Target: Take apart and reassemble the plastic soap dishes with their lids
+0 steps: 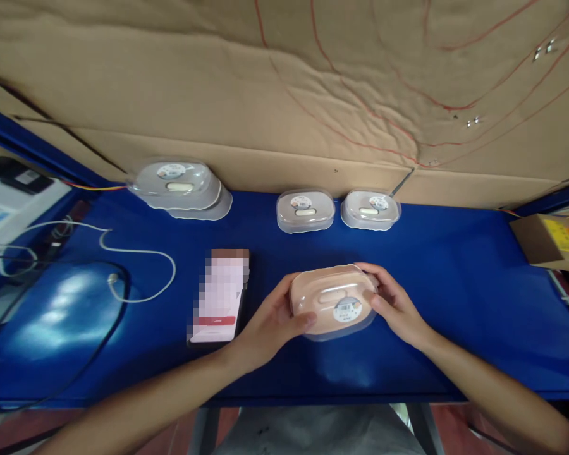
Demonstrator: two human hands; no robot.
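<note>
Between my two hands is a pink oval plastic box with a clear lid and a round white label bearing a barcode. It is tilted toward me above the blue table. My left hand grips its left end, thumb on the lid and fingers round the side. On the other end my right hand is closed the same way, its thumb near the label. The box's underside is hidden. A phone with a blurred screen lies left of my left hand.
Along the back stand a stack of clear-lidded boxes and two single ones, a middle box and a right box. A white cable curls at left on the blue table. A cardboard box sits far right.
</note>
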